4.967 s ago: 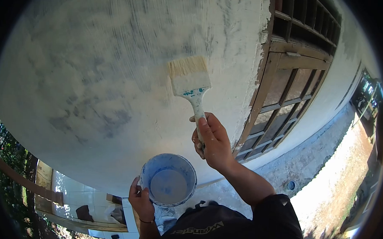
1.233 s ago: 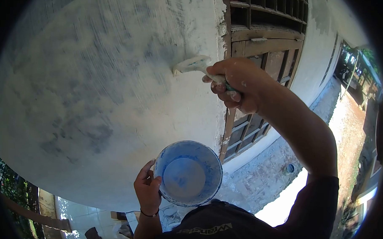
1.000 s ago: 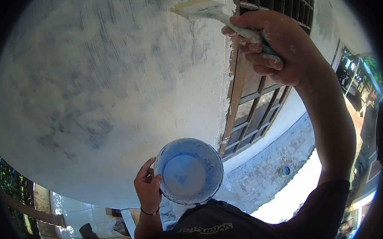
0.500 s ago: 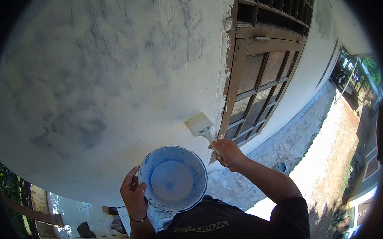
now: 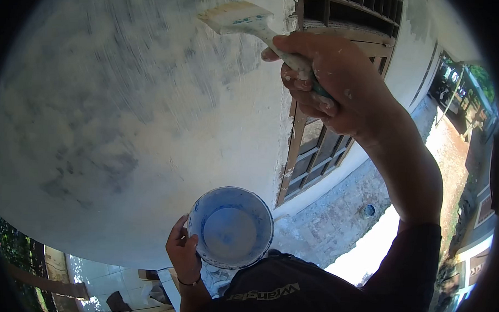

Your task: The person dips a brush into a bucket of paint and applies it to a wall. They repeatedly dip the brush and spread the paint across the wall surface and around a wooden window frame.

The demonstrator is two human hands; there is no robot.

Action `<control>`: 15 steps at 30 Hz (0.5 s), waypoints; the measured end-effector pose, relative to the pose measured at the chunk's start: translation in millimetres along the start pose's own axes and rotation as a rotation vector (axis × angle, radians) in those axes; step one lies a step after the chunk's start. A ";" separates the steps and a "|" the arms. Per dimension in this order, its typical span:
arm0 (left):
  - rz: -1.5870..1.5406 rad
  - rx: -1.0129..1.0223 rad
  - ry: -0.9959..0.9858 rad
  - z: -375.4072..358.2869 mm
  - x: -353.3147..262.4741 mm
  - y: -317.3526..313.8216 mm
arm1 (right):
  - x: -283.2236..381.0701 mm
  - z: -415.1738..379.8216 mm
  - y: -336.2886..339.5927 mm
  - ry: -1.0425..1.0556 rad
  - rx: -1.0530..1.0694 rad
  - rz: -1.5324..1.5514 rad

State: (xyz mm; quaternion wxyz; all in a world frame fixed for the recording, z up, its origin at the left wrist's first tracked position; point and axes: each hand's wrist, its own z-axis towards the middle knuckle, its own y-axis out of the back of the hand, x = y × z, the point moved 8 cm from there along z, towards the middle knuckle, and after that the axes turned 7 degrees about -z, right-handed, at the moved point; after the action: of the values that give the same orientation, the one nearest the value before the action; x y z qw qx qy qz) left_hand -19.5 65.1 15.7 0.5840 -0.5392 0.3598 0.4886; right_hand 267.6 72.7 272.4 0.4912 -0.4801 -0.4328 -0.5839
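My right hand (image 5: 324, 76) is closed round the handle of a wide paintbrush (image 5: 240, 19), raised high in front of the wall. Pale bristles on the brush point to the left, and white paint spots my fingers. In my left hand (image 5: 183, 251) is a blue bucket (image 5: 230, 227), gripped by its left side with the thumb near the rim. Whitish paint (image 5: 230, 234) lies in the bottom of it. Before me the wall (image 5: 151, 125) shows patchy white over grey, with streaky brush marks in its upper part.
A brown wooden window (image 5: 315, 153) with panes and a slatted vent above adjoins the wall's rough right edge. Down on the right, rough concrete ground (image 5: 336, 203) holds a small round blue object (image 5: 369, 210). Pale floor tiles (image 5: 108, 280) show at lower left.
My right hand has lifted the paintbrush from beside the window's lower part up to the upper wall, closer to the camera. The bucket in my left hand has barely shifted.
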 end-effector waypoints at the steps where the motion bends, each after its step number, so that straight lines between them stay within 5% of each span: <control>1: -0.004 -0.005 0.001 0.5 0.2 -0.2 | 7.1 -1.5 -1.4 0.085 -0.008 0.036; 4: -0.012 -0.001 0.002 1.3 -0.7 -1.0 | -17.3 5.7 -9.7 0.176 0.086 0.140; 10: -0.019 -0.054 -0.030 -0.7 0.1 4.9 | -233.5 3.8 -29.6 -0.290 0.078 0.068; 15: 0.044 -0.070 -0.017 -2.6 3.1 5.2 | -304.4 -34.6 -18.8 -0.550 0.100 0.140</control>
State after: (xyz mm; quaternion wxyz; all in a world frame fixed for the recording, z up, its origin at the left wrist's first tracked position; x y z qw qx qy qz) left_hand -23.4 62.8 10.9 0.5569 -0.5471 0.3494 0.5182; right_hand 261.5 89.7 -33.9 0.4176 -0.6245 -0.5437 -0.3742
